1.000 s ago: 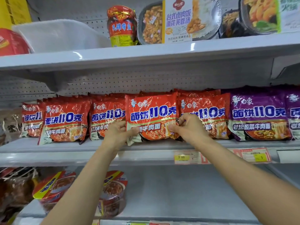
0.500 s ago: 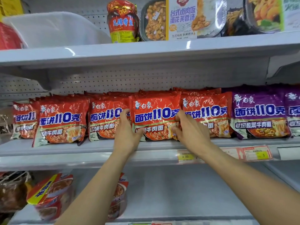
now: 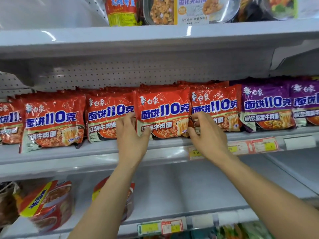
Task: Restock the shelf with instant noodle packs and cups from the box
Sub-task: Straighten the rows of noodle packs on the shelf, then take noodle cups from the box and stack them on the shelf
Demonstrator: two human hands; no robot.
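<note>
Upper shelf and price rail, as I see them from the head camera.
At top centre, a red jar [image 3: 120, 11] with a yellow label band stands just beside a sleeved ready-meal tray [image 3: 189, 10]; at right of centre, price tags [image 3: 265, 145] sit on the middle rail; perforated back panel [image 3: 120, 75] behind.

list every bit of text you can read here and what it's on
"白象" and "面饼110克": red pack between the hands
"红烧牛肉面": same red pack, partly covered by the left hand
"白象", "面饼110克", "老坛酸菜牛肉面": purple pack
"3.0": price tag, rest hidden by the right hand
Text on the jar, the top-shelf tray sleeve and the other tags: too blurred to read
</note>
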